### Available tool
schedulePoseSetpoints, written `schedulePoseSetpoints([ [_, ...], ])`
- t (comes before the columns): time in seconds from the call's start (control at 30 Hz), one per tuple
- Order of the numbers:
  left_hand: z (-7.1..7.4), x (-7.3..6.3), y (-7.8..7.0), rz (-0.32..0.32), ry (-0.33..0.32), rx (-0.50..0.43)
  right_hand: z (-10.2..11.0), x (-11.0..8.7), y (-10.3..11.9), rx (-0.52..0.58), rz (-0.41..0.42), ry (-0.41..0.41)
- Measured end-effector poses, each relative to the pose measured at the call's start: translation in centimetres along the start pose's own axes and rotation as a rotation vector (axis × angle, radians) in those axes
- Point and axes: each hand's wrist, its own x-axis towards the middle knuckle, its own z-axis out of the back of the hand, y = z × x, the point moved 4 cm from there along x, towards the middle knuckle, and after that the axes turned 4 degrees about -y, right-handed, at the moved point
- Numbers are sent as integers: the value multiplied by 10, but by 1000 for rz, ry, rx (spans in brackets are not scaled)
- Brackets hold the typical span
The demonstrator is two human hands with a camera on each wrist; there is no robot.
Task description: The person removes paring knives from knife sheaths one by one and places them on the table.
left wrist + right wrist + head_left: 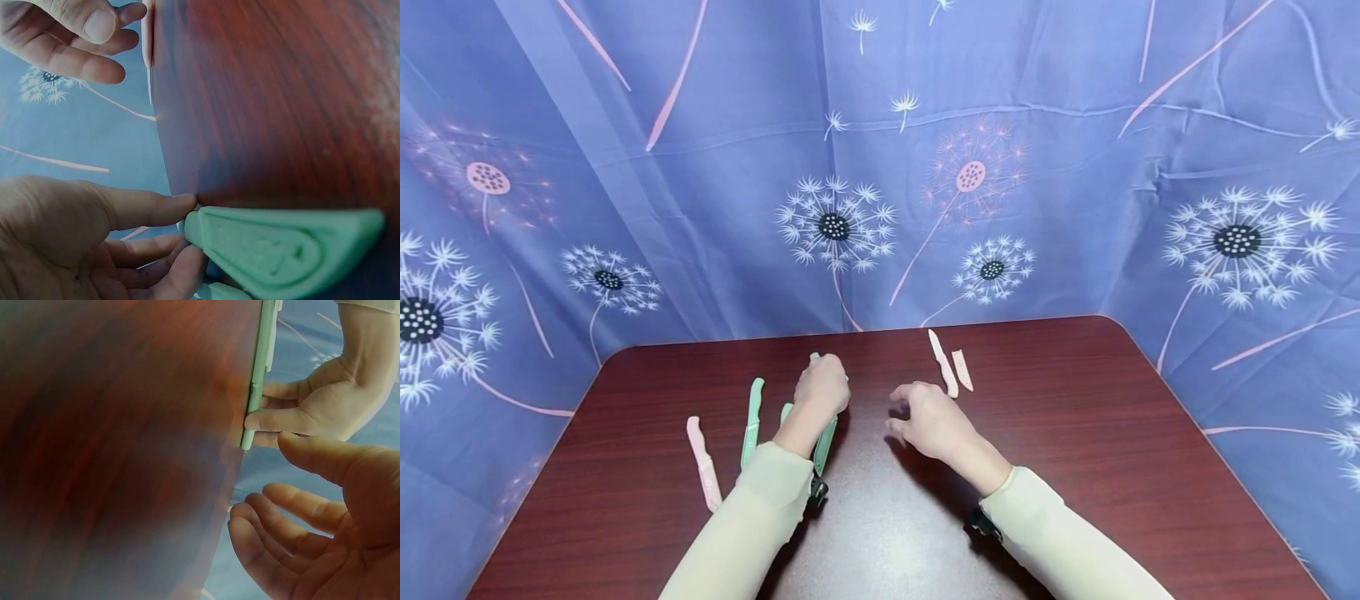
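Note:
My left hand [822, 385] pinches a green knife [275, 247] between thumb and fingers at its narrow part. Its broad, embossed end points back toward my wrist. A second green piece [222, 292] shows just below it in the left wrist view, partly cut off. From above, my left hand and sleeve hide much of these green things. My right hand [931, 421] hovers over the table with loosely bent fingers and holds nothing. Just beyond it lie a small knife [943, 364] with a pale blade and pink handle, and a pink sheath [962, 371].
Left of my left arm lie a pink sheathed knife [703, 462] and a green sheathed knife [752, 421], the latter partly behind the sleeve. The dark red wooden table [1075, 433] backs onto a blue dandelion-print curtain [737, 208].

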Motion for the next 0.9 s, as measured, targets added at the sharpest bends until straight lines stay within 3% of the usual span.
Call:
schedulePoseSetpoints([
  [0.23, -30, 35, 16, -33, 35, -6, -4, 1, 0, 29, -2, 28],
  [0.37, -38, 42, 22, -61, 38, -20, -5, 1, 0, 88, 1, 46],
  [0.5, -18, 25, 15, -60, 15, -20, -8, 3, -1, 177, -4, 77],
  [0.63, 10, -1, 3, -45, 38, -56, -13, 4, -4, 300, -57, 120],
  [0.77, 14, -6, 5, -9, 100, -154, -19, 5, -5, 504, -117, 174],
  [0.9, 12, -5, 9, 20, 144, -341, -26, 5, -4, 739, -204, 238],
])
